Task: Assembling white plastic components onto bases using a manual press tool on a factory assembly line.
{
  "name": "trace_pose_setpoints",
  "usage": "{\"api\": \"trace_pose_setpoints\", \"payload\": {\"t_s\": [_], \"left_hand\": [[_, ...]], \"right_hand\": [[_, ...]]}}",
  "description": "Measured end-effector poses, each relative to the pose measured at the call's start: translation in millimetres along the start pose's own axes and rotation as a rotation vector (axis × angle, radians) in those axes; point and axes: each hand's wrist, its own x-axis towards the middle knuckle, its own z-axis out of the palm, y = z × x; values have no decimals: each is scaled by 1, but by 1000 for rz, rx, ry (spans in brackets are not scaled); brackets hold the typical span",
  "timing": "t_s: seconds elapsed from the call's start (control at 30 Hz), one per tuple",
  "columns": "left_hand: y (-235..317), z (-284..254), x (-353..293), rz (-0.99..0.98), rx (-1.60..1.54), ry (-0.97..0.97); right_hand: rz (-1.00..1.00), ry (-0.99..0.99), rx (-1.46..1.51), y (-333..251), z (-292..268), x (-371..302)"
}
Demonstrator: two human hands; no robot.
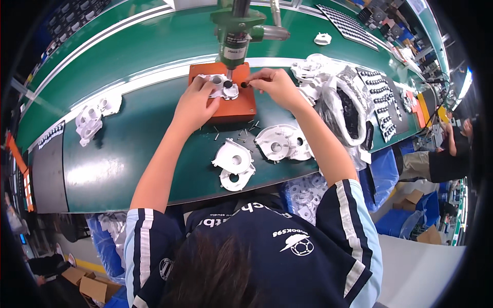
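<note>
My left hand (196, 105) grips a white plastic housing (229, 94) from its left side, fingers on its edge and thumb nearer me. The housing rests on an orange block (239, 110), beneath the vertical spindle of a green press (234, 50). A black round piece (228, 84) shows on the housing by the spindle tip. Just right of it, my right hand (277, 87) pinches a small black round part (244, 84) between thumb and fingertips, above the block. Several small metal pins (242, 136) lie scattered in front of the block.
Two white housings (233, 158) (277, 143) lie nearest me on the dark green table. Others (92, 117) sit at left; a pile (311, 68) is at right beside a clear plastic bag (354, 97) and rows of black parts (377, 90). A green conveyor (144, 43) runs behind.
</note>
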Motion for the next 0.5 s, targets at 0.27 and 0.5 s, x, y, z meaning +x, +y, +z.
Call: {"api": "trace_pose_setpoints", "payload": {"t_s": [0.27,0.5], "left_hand": [[-2,4,0,17,12,20],[-2,1,-1,51,23,52]], "right_hand": [[-10,70,61,19,31,39],[-123,191,-38,9,45,36]]}}
